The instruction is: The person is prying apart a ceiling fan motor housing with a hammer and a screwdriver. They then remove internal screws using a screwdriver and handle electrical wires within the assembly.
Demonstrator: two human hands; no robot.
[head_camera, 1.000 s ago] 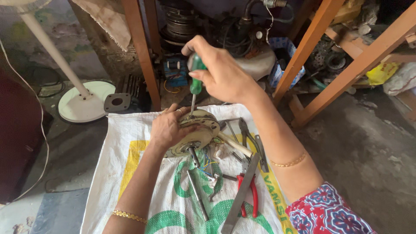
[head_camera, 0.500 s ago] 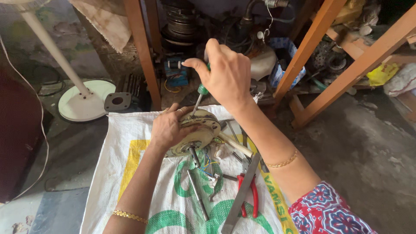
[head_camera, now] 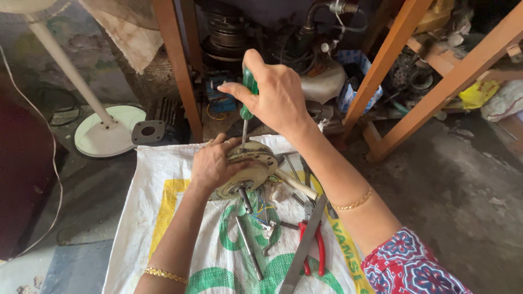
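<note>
Sack point(head_camera: 163, 218) | one motor point(head_camera: 248, 169) | one screwdriver point(head_camera: 248, 92) | two hands

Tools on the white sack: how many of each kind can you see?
Screwdrivers: 1, green-handled, in the right hand
Pliers: 1, red-handled
Flat metal files: 1
Loose metal rods: 1
Total: 4
The left hand steadies the round motor.
</note>
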